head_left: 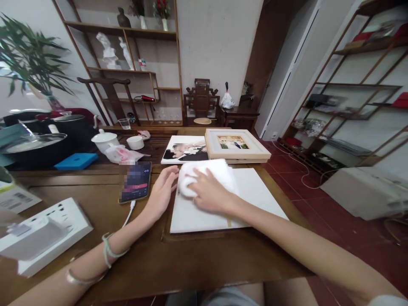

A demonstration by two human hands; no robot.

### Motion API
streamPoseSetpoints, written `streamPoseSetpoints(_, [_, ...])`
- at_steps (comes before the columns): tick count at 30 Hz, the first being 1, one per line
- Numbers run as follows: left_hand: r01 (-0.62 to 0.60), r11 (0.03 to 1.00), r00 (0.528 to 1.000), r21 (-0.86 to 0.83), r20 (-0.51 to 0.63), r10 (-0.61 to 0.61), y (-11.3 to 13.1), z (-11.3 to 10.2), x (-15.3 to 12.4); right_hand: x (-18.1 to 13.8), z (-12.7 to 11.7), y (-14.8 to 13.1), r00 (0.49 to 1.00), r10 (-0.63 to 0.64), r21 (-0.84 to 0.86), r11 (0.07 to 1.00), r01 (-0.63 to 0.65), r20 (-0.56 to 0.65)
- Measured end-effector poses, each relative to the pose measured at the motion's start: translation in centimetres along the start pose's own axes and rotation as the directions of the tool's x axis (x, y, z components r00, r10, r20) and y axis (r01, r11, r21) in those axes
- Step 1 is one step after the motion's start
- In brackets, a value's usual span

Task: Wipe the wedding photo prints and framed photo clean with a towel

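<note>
A white cloth [208, 176] lies bunched on the upper left part of a flat white panel [251, 191], which rests on the brown wooden table. From above, my right hand [208, 191] grips and presses the cloth, its fingers bent into the folds. At the panel's left edge is my left hand [162, 189], fingers stretched and slightly curved, holding nothing; whether the fingertips touch the edge I cannot tell. A strip of yellowish tape [229, 220] shows near the panel's front edge, partly under my right forearm.
Behind the panel lie a photo print [186, 149] and a light wooden picture frame [234, 144]. Left of my hands are a phone [136, 182] with a charging cable, a white power strip [54, 236], a blue box [76, 161], a lidded white cup [104, 139] and a black pot [35, 148].
</note>
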State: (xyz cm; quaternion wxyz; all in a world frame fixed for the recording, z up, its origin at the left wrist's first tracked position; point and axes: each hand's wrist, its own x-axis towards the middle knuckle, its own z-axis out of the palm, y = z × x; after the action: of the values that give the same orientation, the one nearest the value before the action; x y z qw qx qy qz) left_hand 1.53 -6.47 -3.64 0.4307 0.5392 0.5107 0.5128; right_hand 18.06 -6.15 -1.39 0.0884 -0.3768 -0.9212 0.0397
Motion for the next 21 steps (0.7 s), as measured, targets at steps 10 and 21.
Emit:
streamPoseSetpoints(10, [0.276, 0.956, 0.961, -0.099, 0.023, -0.275, 1.1, -0.1, 0.3, -11.2, -2.4, 0.0, 0.974, -0.211, 0.061, 0.977, 0.206, 0.082])
streamPoseSetpoints(21, [0.329, 0.921, 0.94, -0.209, 0.164, -0.299, 2.7, -0.8, 0.7, -13.0, -0.4, 4.0, 0.986, 0.112, 0.023, 0.994, -0.11, -0.123])
